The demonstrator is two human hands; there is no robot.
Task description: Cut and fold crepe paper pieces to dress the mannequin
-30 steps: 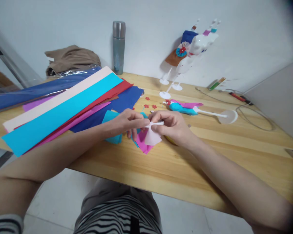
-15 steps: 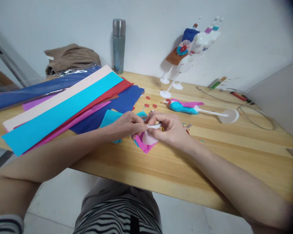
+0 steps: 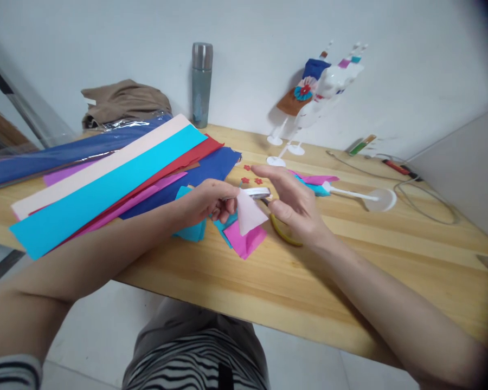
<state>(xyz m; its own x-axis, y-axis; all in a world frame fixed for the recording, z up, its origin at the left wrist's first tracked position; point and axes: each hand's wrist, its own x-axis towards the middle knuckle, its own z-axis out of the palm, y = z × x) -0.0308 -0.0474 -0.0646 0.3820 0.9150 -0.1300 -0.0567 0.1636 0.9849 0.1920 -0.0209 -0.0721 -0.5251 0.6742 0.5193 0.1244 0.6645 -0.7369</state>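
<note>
My left hand (image 3: 209,199) pinches a small pale pink paper piece (image 3: 249,214) and holds it up just above the wooden table (image 3: 350,254). My right hand (image 3: 293,203) is beside it with fingers stretched out toward the left. A white tape roll (image 3: 257,191) sits at its thumb; I cannot tell whether the thumb touches it. Under the right hand lie scissors with a yellow-green handle (image 3: 283,233). Magenta (image 3: 246,241) and cyan (image 3: 192,230) paper scraps lie below both hands.
Long coloured paper sheets (image 3: 106,179) cover the table's left. A steel flask (image 3: 201,84) and brown cloth (image 3: 124,100) are at the back. Dressed white figures on stands (image 3: 317,92) lean on the wall; another (image 3: 341,187) lies flat. Cables (image 3: 423,195) run at right.
My right hand let go of the white strip and spread its fingers. My left hand lifted the pale pink piece a little. The scissors handle now shows under the right hand.
</note>
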